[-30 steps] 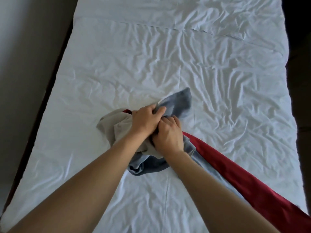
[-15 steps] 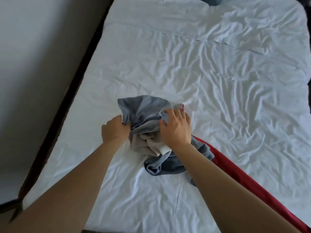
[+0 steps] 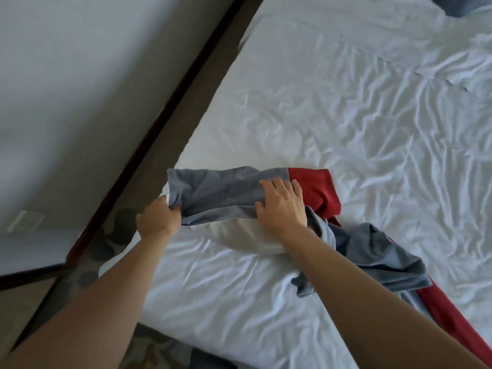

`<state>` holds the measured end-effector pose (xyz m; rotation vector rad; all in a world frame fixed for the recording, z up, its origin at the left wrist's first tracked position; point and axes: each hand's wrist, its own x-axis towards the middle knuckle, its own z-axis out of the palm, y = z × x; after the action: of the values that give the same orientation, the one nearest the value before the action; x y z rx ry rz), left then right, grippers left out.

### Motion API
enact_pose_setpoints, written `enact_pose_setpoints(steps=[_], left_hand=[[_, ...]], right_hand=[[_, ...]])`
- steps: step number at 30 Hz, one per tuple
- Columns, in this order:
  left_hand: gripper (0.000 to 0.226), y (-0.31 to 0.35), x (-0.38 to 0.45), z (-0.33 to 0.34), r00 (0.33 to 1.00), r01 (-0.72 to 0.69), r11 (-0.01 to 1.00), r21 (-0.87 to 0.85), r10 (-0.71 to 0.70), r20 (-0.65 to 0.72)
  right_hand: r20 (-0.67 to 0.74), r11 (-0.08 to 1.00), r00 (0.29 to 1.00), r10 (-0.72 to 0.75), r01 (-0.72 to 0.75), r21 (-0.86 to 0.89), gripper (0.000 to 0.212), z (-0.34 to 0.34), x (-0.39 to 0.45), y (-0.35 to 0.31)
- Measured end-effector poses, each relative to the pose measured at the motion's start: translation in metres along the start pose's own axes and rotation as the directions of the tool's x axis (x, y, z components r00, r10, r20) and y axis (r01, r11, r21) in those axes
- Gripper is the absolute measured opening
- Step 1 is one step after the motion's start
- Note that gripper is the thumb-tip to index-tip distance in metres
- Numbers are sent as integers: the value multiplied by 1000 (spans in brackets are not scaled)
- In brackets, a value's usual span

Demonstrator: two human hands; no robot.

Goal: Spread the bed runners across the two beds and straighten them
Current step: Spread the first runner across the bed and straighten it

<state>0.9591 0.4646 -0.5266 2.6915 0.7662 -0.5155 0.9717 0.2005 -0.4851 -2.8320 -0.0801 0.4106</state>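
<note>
Left hand [image 3: 157,219] gripping the bed runner [image 3: 221,193], right hand [image 3: 282,206] flat on it, wall [image 3: 80,89] close beside bed [image 3: 346,129].

We see the left hand [image 3: 157,219] pinching the grey end of the bed runner [image 3: 221,194] at the bed's [image 3: 346,134] left edge. The right hand [image 3: 282,206] presses flat on the runner beside its red section [image 3: 319,190]. Dark skirting [image 3: 170,107] borders the wall [image 3: 80,75].

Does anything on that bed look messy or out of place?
Yes. The runner is not flat: only the grey end between the left hand and right hand is pulled out, while the rest lies bunched and twisted toward the bed's near right. The white sheet is heavily creased too.
</note>
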Motion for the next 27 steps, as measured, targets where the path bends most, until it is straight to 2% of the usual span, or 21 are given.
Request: enact_pose_setpoints(steps=[2,5,7,8,10,13,16,18,20,23,25,27], left_hand=[[38,-17,16,-5,999,46,997,63,-44,-18],[34,-40,41,-12,993,108,984,143,-112,23],[39,-42,52,-13,997,72,990,119,-71,-12],[45,-37,56,-13,999,1,994,108,4,-45],[49,-14,60,-8,965,-233,966,107,243,-93],[37,36,63,6,837,-542,835,94,547,-31],[37,84,59,26,693,-721,692,35,721,15],[44,107,59,37,643,-766,640,56,763,63],[38,121,64,46,627,-778,614,130,772,105],[14,123,79,47,619,-777,573,259,770,153],[12,116,92,42,650,-751,608,257,749,129],[14,103,107,33,718,-683,689,244,695,48]], right_hand=[[3,999,1000,-8,8,-40,48,7,11,-15],[-6,995,1000,21,-21,-101,46,13,28,-28],[-22,989,998,63,-66,-135,45,14,41,-27],[-24,985,996,90,-92,-149,45,14,46,-23],[-22,974,993,120,-122,-191,45,15,56,-15],[-5,961,991,134,-131,-242,44,20,65,-7],[-8,960,991,137,-134,-247,45,27,72,-4],[16,959,996,90,-83,-272,47,31,76,1],[72,942,997,8,17,-335,44,35,80,7],[137,913,990,-43,94,-397,33,41,91,11],[117,913,991,-72,113,-393,21,44,101,7],[56,927,990,-127,139,-348,19,45,115,-7]])
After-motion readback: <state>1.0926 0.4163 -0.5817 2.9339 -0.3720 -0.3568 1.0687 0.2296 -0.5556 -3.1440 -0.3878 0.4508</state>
